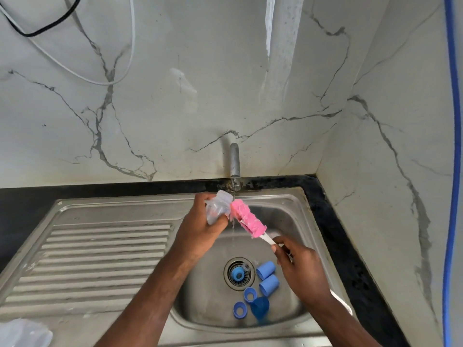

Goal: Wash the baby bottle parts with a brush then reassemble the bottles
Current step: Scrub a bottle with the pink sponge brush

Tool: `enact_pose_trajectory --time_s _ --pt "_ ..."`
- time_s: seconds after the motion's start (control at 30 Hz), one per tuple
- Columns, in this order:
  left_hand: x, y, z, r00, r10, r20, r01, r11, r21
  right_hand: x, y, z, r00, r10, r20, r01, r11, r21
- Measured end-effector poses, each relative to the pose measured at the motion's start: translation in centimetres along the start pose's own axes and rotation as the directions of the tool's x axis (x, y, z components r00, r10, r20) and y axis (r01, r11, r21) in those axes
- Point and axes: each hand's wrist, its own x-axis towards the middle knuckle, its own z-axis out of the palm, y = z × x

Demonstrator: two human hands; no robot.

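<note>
Under the running tap (235,160) at the centre of the frame, the left hand (198,226) grips a clear baby bottle (217,206). Its fingers are curled round the body, and the open neck tilts up toward the tap. The right hand (298,266) pinches the white handle of a brush (248,220). The brush's pink sponge head lies slanted just beside the bottle; whether its tip touches the neck I cannot tell. A thin stream of water falls between bottle and sponge head into the sink (280,209).

Lower in the basin, right of centre, blue bottle parts lie loose on the steel. One blue piece (237,274) sits on the drain strainer (226,274). Just right of it, two blue caps (266,269) lie on their sides, one beside the other, close to the right hand. Below them two blue rings (250,294) lie flat, and a darker blue cup-shaped part (259,308) lies tipped next to them.

Left of the basin, the ribbed drainboard (100,259) fills the lower left of the frame. At its bottom left corner rests a clear plastic thing (22,331), too blurred to identify. A black worktop (350,259) edges the sink below a marble-patterned wall (175,108). A black cable (45,27) and a white cable (75,73) hang at the upper left, and a blue hose (451,146) runs down the right edge.
</note>
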Motion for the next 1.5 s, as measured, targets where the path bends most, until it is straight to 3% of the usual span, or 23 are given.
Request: enact_pose_trajectory --time_s 0.17,0.33,0.47,0.63,0.8,1.0,1.17,1.33,1.5 --pt "0.1 0.3 0.2 1.000 0.012 0.000 -0.012 0.999 -0.034 0.5 -0.4 0.3 1.000 0.021 -0.007 -0.021 1.000 0.005" --pt "0.1 -0.6 -0.8 0.999 0.054 -0.007 -0.053 0.998 0.026 0.1 -0.3 -0.1 1.000 0.013 -0.018 -0.015 0.991 -0.130" --pt "-0.1 -1.1 0.1 0.994 0.091 0.061 -0.098 0.988 0.117 0.5 -0.9 0.0 1.000 0.005 -0.010 -0.007 0.982 -0.187" --pt "0.0 -1.3 1.2 0.986 0.101 0.132 -0.115 0.988 0.106 1.0 -1.3 -0.2 1.000 0.024 -0.011 -0.026 0.974 -0.227" --pt "-0.5 -1.1 0.4 0.994 0.029 0.105 -0.010 0.984 -0.175 -0.4 -0.3 -0.4 1.000 0.011 -0.006 -0.011 0.996 -0.088" --pt "-0.4 -2.3 1.9 0.983 -0.060 0.175 0.112 0.946 -0.304 0.4 -0.4 0.3 1.000 0.003 -0.008 -0.004 0.999 -0.040" --pt "0.1 -2.9 0.8 0.975 -0.130 0.179 0.185 0.923 -0.337 -0.3 0.3 -0.4 1.000 -0.025 0.008 0.025 1.000 -0.016" --pt "-0.6 -2.5 1.6 0.923 -0.102 0.371 0.242 0.903 -0.354 0.4 0.0 0.2 0.999 -0.023 0.041 0.023 1.000 0.004" --pt "0.2 -3.4 1.0 0.948 -0.165 0.271 0.264 0.884 -0.385 0.0 0.3 -0.1 1.000 -0.004 0.028 0.004 1.000 0.021"
